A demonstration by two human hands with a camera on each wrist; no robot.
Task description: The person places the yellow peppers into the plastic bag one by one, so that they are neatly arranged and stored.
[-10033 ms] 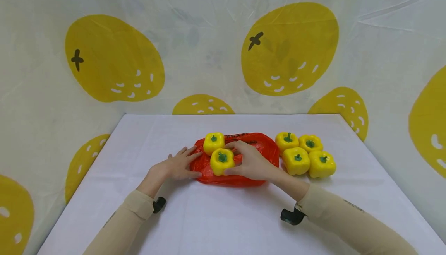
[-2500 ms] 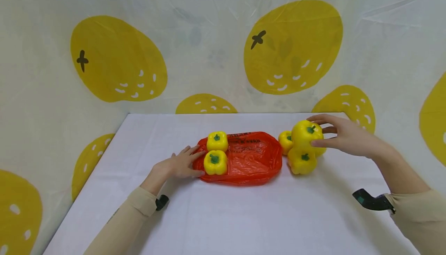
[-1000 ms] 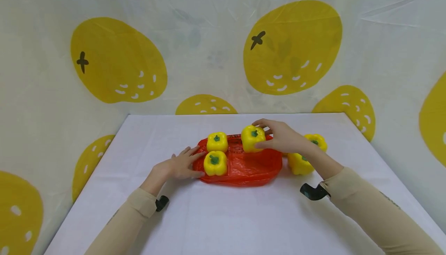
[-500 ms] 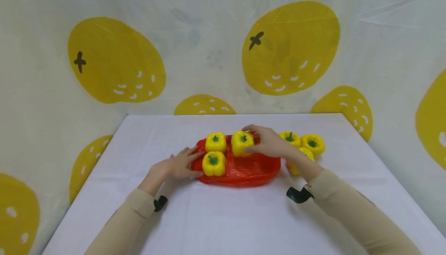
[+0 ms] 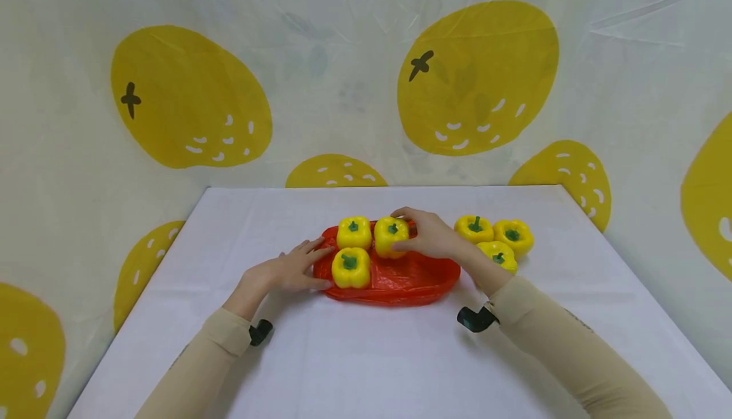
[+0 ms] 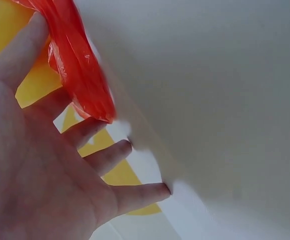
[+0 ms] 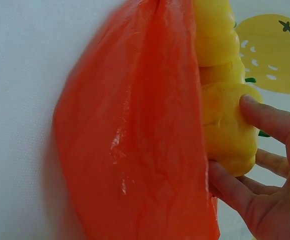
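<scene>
White tabletop (image 5: 354, 362): two peppers (image 5: 351, 269) are being supported by red bag (image 5: 420, 274), touched by spread left hand (image 5: 290, 271); third pepper (image 5: 386, 241) is being grasped by right hand (image 5: 431, 236); three others (image 5: 513, 238) are remaining aside.

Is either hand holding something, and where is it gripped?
The right hand holds a yellow pepper by its sides, between thumb and fingers. The left hand lies spread at the red bag, gripping nothing.
</scene>
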